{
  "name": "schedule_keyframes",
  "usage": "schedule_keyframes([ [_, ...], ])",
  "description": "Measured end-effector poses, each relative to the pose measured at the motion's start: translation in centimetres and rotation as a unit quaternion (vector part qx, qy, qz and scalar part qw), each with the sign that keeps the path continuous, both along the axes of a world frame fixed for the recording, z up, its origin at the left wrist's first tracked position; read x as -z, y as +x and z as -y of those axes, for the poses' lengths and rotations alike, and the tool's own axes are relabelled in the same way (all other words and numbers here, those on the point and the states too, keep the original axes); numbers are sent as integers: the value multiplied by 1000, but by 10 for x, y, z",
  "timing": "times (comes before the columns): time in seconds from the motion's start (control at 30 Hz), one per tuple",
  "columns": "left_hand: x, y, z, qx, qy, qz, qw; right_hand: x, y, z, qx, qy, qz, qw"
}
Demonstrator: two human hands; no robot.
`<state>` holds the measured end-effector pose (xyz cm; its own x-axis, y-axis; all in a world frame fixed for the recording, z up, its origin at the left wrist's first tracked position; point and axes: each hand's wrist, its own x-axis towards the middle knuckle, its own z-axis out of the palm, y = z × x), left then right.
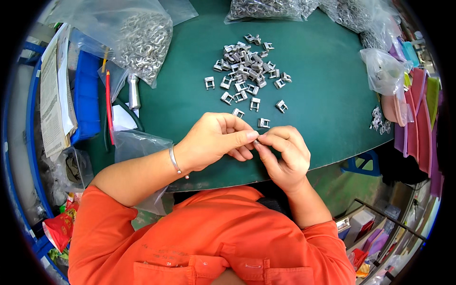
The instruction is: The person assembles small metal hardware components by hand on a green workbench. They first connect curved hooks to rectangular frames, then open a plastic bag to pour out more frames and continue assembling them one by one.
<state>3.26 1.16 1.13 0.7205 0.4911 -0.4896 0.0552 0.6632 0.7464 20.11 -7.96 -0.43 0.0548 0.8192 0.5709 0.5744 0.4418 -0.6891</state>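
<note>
My left hand (216, 140), with a silver bangle at its wrist, is closed in a pinch near the table's front edge. Facing it, my right hand (289, 156) pinches too, and the fingertips of both meet around a small metal piece (256, 141). Most of that piece is hidden by the fingers, so its exact kind does not show. Just beyond the hands lies a small U-shaped metal buckle part (263, 123). Farther off, a loose heap of similar silver buckle parts (244, 66) spreads over the green tabletop (323, 95).
A clear bag of metal hooks (145, 42) sits at the far left, near a blue bin (87, 95), a red pencil (109, 107) and a metal-handled tool (134, 92). More bags of metal rings (349, 16) line the far edge. Small metal pieces (379, 121) lie at right.
</note>
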Motion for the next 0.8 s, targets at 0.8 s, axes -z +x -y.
schedule_keyframes([
  [0.8, 12, -12, 10, -97, 2, 70, 993, 5, -6, -1, -2, -124, -84, 989],
])
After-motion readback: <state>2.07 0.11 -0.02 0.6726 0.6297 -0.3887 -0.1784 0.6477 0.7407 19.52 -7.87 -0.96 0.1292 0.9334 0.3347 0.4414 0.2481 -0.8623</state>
